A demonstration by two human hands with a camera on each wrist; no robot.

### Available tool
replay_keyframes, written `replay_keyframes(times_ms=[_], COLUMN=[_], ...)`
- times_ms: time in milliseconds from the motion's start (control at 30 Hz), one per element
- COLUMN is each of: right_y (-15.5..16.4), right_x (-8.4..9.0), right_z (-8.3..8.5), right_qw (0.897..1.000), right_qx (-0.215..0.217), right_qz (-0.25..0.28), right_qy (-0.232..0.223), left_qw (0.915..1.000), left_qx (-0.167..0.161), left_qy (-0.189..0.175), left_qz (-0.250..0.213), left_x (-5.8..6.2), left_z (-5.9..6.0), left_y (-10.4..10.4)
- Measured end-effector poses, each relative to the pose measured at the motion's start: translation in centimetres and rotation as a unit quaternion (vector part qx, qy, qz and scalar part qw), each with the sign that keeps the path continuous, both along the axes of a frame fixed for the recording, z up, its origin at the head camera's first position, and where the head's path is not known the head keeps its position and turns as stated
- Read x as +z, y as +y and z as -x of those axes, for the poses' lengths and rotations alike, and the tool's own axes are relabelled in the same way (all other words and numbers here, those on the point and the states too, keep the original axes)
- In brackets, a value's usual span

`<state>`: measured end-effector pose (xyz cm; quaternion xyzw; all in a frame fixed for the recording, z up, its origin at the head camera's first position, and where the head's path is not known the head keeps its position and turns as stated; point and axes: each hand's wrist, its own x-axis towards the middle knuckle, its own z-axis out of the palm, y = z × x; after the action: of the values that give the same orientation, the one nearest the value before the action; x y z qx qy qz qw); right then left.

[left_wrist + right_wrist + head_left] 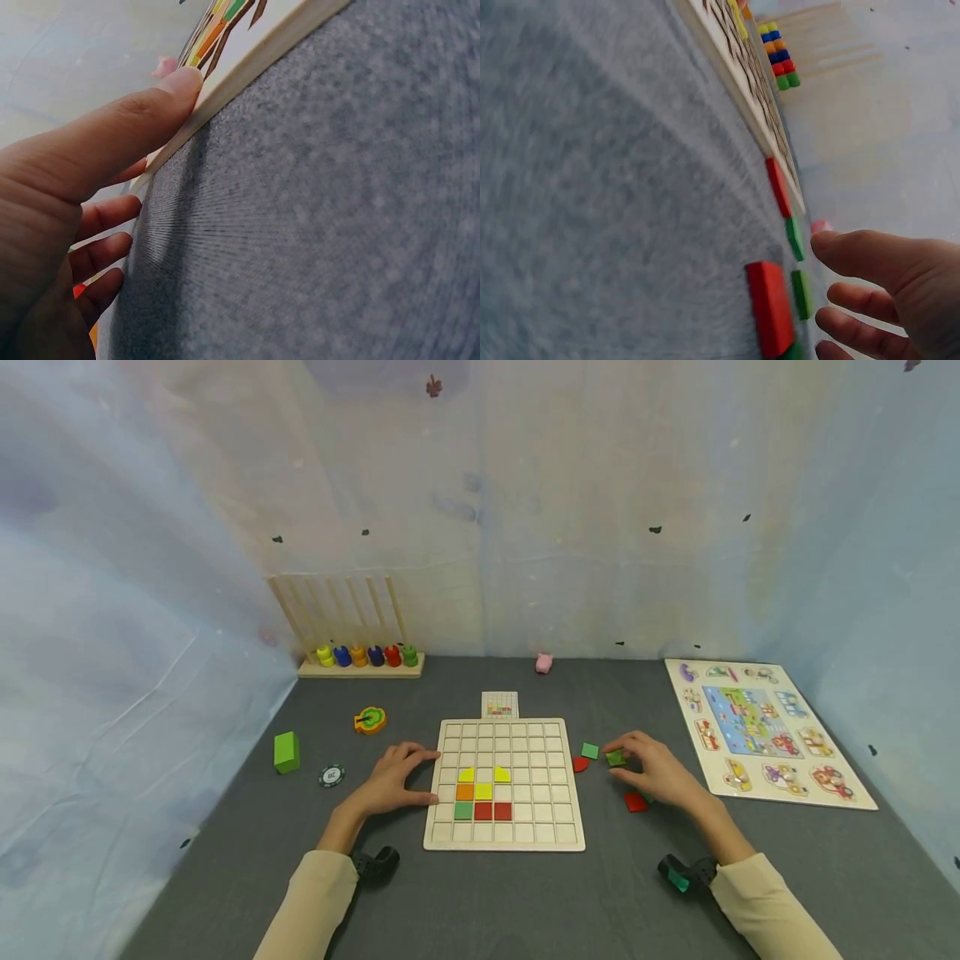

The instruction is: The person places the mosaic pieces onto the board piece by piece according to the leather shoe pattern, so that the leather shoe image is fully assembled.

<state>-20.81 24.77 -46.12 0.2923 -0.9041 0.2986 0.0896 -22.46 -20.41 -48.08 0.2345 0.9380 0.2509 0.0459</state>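
Note:
A pale wooden grid board (pixel 543 839) lies flat, with coloured pieces in its left cells: two yellow rounded ones, a yellow square (pixel 483 791), an orange square (pixel 465 792), a green square (pixel 463 811) and two red squares. My left hand (pixel 393 779) touches the board's left edge with its thumb (pixel 176 86) and index finger. To the board's right, my right hand (pixel 657 770) has its thumb and index finger spread around a green tile (pixel 616 758). Nearby lie another green tile (pixel 590 750), a red rounded piece (pixel 581 763) and a red tile (pixel 635 802), with a green piece partly hidden under the hand.
A small pattern card (pixel 499 704) touches the board's far edge. Behind stand a peg rack (pixel 360 670) with coloured rings and a pink pig figure (pixel 543 662). A picture puzzle (pixel 765 727) lies right; a green block (pixel 286 752), poker chip (pixel 332 775) and orange-green toy (pixel 370 720) lie left.

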Motion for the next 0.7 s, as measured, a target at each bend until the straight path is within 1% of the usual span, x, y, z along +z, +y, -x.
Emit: replay_keyframes(times_ms=[133, 333, 400, 500, 700], right_y=[0.3, 0.4, 0.4, 0.4, 0.0], right_x=[-0.8, -1.6, -1.6, -1.5, -1.3], right_z=[0.5, 1.1, 1.1, 1.1, 1.0], right_qw=[1.0, 0.999, 0.999, 0.999, 0.999], right_qx=[-0.008, -0.004, -0.005, -0.012, -0.027], right_qz=[-0.01, -0.025, -0.03, -0.032, -0.032], right_qy=[-0.001, 0.027, 0.03, 0.024, 0.016], left_qw=[1.0, 1.0, 1.0, 1.0, 1.0], left_qx=[0.0, 0.001, 0.001, 0.0, -0.001], left_qy=[-0.002, -0.003, -0.002, 0.002, 0.004], left_qz=[-0.002, -0.002, -0.001, 0.0, -0.001], left_x=[0.0, -0.2, -0.2, -0.4, -0.3], left_z=[-0.1, 0.0, 0.0, 0.1, 0.1], left_y=[0.0, 0.0, 0.0, -0.1, -0.1])
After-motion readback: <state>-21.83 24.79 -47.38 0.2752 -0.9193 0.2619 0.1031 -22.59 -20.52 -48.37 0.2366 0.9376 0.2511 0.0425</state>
